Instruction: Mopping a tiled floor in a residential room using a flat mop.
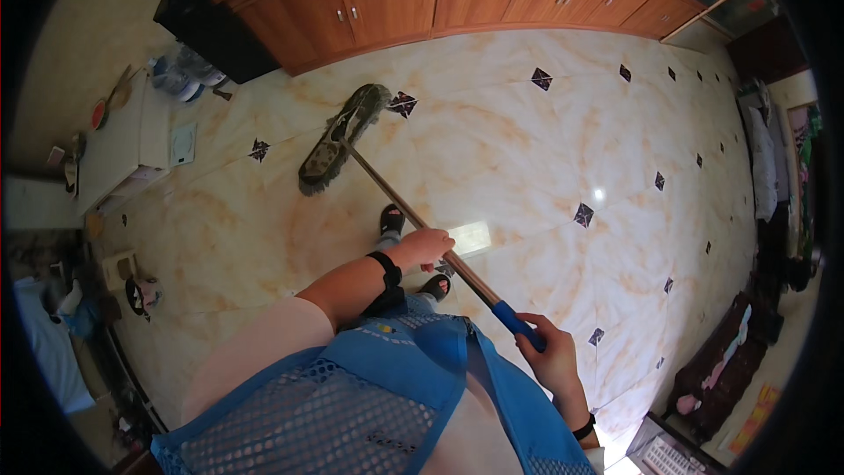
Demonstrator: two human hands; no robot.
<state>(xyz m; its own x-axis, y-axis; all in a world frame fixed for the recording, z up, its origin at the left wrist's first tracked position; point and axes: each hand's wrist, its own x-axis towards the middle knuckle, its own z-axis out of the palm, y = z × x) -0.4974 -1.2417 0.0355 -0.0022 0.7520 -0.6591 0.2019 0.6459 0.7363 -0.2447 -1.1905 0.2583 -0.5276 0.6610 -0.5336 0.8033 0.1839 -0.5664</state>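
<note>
A flat mop (344, 138) with a long grey fringed head lies on the tiled floor ahead of me, a little to the left. Its metal pole slants back toward my body and ends in a blue grip. My left hand (424, 249) is wrapped round the middle of the pole. Farther down, my right hand (550, 354) closes on the blue grip near the pole's end. The mop head rests flat, close to a dark diamond inlay (403, 105) in the floor.
Brown wooden cabinets (387, 2) line the far side. At the left stand a white cabinet (141, 127), large water bottles (180, 75) and a small stool (120, 273). A dark red bench (725, 369) with cloths is at the right. My sandalled feet (392, 218) are beside the pole.
</note>
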